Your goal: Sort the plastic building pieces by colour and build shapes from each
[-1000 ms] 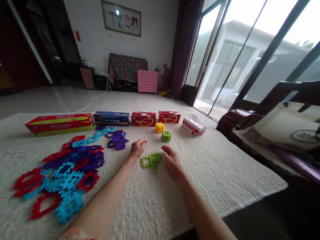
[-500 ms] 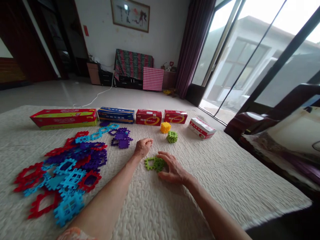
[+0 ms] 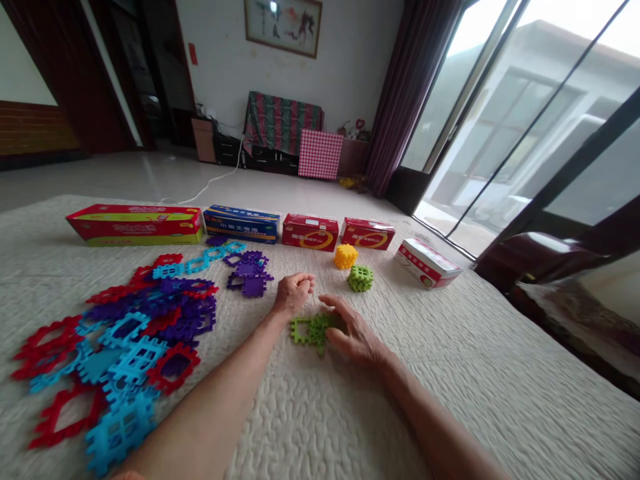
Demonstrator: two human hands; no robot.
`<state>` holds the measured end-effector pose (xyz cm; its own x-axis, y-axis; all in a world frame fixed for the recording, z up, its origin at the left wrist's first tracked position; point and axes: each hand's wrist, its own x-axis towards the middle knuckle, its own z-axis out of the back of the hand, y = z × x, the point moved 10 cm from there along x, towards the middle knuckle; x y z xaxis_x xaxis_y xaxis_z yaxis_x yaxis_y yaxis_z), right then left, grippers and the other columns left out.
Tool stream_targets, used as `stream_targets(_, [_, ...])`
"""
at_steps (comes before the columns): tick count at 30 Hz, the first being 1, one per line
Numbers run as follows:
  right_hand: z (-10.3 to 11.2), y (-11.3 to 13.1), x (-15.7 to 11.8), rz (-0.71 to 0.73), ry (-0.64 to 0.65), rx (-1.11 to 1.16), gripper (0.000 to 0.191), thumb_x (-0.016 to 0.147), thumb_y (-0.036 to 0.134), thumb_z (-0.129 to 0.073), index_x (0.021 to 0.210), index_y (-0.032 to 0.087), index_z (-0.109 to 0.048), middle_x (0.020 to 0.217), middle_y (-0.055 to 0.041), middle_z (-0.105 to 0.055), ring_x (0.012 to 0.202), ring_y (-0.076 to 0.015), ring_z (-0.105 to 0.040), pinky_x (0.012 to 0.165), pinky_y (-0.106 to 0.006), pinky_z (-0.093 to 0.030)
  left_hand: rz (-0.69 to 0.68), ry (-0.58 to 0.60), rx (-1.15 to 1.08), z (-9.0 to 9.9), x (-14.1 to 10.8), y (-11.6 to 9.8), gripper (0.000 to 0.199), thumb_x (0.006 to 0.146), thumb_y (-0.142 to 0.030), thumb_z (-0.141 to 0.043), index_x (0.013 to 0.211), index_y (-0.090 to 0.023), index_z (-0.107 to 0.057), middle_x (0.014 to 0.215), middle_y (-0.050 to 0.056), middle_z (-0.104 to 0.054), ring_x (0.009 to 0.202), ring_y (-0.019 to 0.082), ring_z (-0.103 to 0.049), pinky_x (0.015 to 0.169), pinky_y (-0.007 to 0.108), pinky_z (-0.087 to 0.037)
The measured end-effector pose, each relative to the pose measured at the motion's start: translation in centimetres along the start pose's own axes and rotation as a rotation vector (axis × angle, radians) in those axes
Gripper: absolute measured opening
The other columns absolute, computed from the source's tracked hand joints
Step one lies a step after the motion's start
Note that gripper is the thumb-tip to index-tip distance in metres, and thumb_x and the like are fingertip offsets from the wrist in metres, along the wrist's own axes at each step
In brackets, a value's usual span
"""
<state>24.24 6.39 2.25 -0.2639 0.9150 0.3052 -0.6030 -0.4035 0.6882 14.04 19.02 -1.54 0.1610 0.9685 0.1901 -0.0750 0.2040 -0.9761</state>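
My left hand (image 3: 296, 294) rests on the quilted cover as a closed fist. Anything inside its curled fingers is hidden. Just in front of that wrist lie flat green notched-edge building pieces (image 3: 311, 331), one of them a square frame. Over their right side reaches my right hand (image 3: 354, 331), thumb and fingers apart, the thumb close to the pieces; I cannot tell whether it touches them. Farther off sit a green block cluster (image 3: 361, 279) and a yellow block cluster (image 3: 346, 257), both compact.
A heap of red, blue and purple pieces (image 3: 150, 320) spreads at left, with purple pieces (image 3: 253, 273) beside it. Along the far edge stand a long red-green box (image 3: 135, 225), a blue box (image 3: 242, 225), two red boxes (image 3: 311, 233) and a white-red box (image 3: 427, 263).
The view has swung slightly left. My right hand has drawn back a little from the green pieces, more of which now show. The left fist stays closed in about the same place.
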Motion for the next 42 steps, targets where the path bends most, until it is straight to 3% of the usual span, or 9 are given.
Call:
stream_targets(7, [0.6, 0.5, -1.3, 0.094, 0.061, -0.126, 0.06, 0.066, 0.011, -0.057, 0.124, 0.02, -0.049, 0.119, -0.0102, -0.056, 0.11, -0.0246, -0.052, 0.098, -0.042, -0.041, 0.013, 0.002, -0.002, -0.2, 0.2, 0.4, 0.028, 0.069, -0.019, -0.049, 0.086, -0.012, -0.07, 0.072, 0.004, -0.069, 0.059, 0.011, -0.064, 0.052, 0.018, -0.048])
stream_targets(12, [0.7, 0.8, -1.3, 0.132, -0.044, -0.104, 0.052, 0.073, 0.012, -0.055, 0.124, 0.019, -0.049, 0.122, -0.0115, -0.054, 0.108, -0.0217, -0.056, 0.093, -0.036, -0.046, 0.022, 0.004, 0.015, -0.2, 0.0, 0.2, 0.029, 0.07, -0.019, -0.048, 0.087, -0.012, -0.07, 0.073, 0.005, -0.07, 0.059, 0.012, -0.064, 0.052, 0.019, -0.048])
stream_targets(16, [1.6, 0.1, -1.2, 0.094, -0.133, -0.07, 0.028, 0.083, 0.02, -0.052, 0.111, 0.019, -0.057, 0.121, -0.0105, -0.058, 0.103, -0.02, -0.059, 0.089, -0.032, -0.047, 0.012, 0.002, 0.03, -0.2, 0.1, 0.2, 0.029, 0.07, -0.019, -0.048, 0.086, -0.012, -0.07, 0.073, 0.005, -0.07, 0.059, 0.012, -0.065, 0.053, 0.019, -0.049])
stream_targets(21, [3.1, -2.1, -0.9, -0.053, -0.281, -0.098, 0.023, 0.091, 0.031, -0.043, 0.096, 0.018, -0.062, 0.082, -0.0036, -0.064, 0.069, -0.0145, -0.058, 0.066, -0.026, -0.047, 0.013, 0.003, 0.021, -0.2, 0.3, 0.4, 0.027, 0.069, -0.019, -0.049, 0.085, -0.012, -0.07, 0.071, 0.004, -0.069, 0.058, 0.012, -0.064, 0.053, 0.019, -0.049])
stream_targets(27, [3.5, -3.9, -0.8, -0.161, -0.356, -0.123, 0.033, 0.089, 0.031, -0.044, 0.114, 0.014, -0.057, 0.057, 0.0047, -0.047, 0.049, -0.0109, -0.043, 0.051, -0.023, -0.038, -0.003, 0.011, 0.017, -0.3, 0.1, 0.1, 0.027, 0.07, -0.018, -0.048, 0.085, -0.012, -0.07, 0.071, 0.004, -0.068, 0.059, 0.011, -0.064, 0.052, 0.019, -0.049])
stream_targets(29, [3.5, -3.8, -0.8, -0.156, -0.366, -0.164, 0.032, 0.086, 0.029, -0.047, 0.113, 0.015, -0.058, 0.066, 0.0011, -0.055, 0.056, -0.0124, -0.05, 0.057, -0.025, -0.042, 0.005, 0.012, 0.018, -0.3, 0.0, 0.0, 0.027, 0.07, -0.018, -0.048, 0.085, -0.011, -0.07, 0.072, 0.004, -0.069, 0.059, 0.011, -0.064, 0.052, 0.019, -0.048])
stream_targets(31, [3.8, -3.4, -0.8, -0.117, -0.385, -0.2, 0.034, 0.082, 0.024, -0.05, 0.114, 0.016, -0.056, 0.09, -0.006, -0.062, 0.075, -0.0163, -0.058, 0.069, -0.028, -0.047, 0.01, 0.012, 0.018, -0.3, 0.0, -0.1, 0.028, 0.07, -0.018, -0.048, 0.086, -0.011, -0.07, 0.072, 0.005, -0.069, 0.059, 0.012, -0.064, 0.052, 0.019, -0.048])
stream_targets(35, [3.1, -2.2, -0.6, -0.024, -0.276, -0.207, 0.047, 0.074, 0.016, -0.053, 0.121, 0.02, -0.052, 0.127, -0.0109, -0.052, 0.111, -0.0234, -0.054, 0.09, -0.036, -0.046, 0.02, 0.009, 0.019, -0.3, -0.1, -0.3, 0.029, 0.069, -0.018, -0.048, 0.087, -0.011, -0.071, 0.073, 0.005, -0.069, 0.06, 0.012, -0.064, 0.051, 0.019, -0.048])
stream_targets(42, [1.4, -0.8, -0.6, 0.041, -0.088, -0.296, 0.04, 0.076, 0.021, -0.06, 0.115, 0.019, -0.056, 0.12, -0.0105, -0.056, 0.11, -0.0252, -0.051, 0.097, -0.042, -0.041, 0.014, 0.009, 0.036, -0.2, -0.2, -0.3, 0.028, 0.07, -0.021, -0.05, 0.087, -0.012, -0.071, 0.073, 0.005, -0.07, 0.061, 0.013, -0.065, 0.054, 0.02, -0.049])
